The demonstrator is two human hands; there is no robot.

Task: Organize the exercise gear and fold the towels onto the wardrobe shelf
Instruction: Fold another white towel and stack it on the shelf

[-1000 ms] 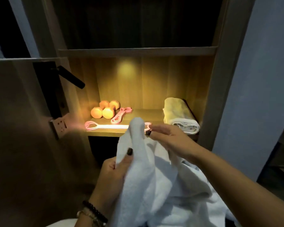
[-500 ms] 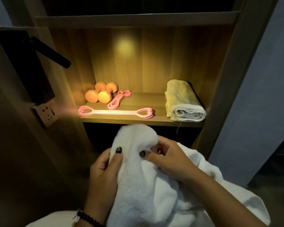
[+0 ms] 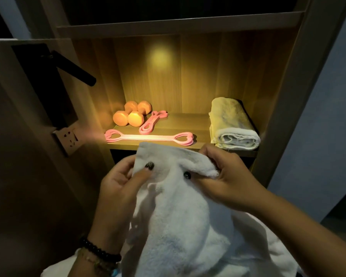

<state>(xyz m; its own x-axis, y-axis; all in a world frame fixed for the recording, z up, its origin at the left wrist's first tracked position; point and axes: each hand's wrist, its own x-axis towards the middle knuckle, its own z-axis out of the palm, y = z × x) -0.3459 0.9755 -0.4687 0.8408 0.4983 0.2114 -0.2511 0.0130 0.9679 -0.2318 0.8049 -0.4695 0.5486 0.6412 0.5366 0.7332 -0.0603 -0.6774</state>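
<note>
A white towel point(image 3: 180, 220) hangs bunched in front of me, below the lit wardrobe shelf point(image 3: 200, 124). My left hand point(image 3: 120, 182) pinches its upper edge on the left, thumb on top. My right hand point(image 3: 226, 180) pinches the same edge on the right. On the shelf lie two orange dumbbells point(image 3: 131, 115) at the back left, a coiled pink band point(image 3: 152, 121) beside them, and a pink stretch strap with heart-shaped ends point(image 3: 148, 137) along the front edge. A folded yellowish towel point(image 3: 233, 124) rests at the shelf's right end.
An open wooden door point(image 3: 24, 156) with a black lever handle point(image 3: 76, 70) stands at the left. A wall socket point(image 3: 67, 136) sits beside the shelf. An upper shelf board point(image 3: 178, 24) spans above. A grey wall point(image 3: 316, 116) is at the right.
My two hands have spread apart along the towel's top edge, stretching it between them. The view has shifted a little, and the shelf now sits higher and closer.
</note>
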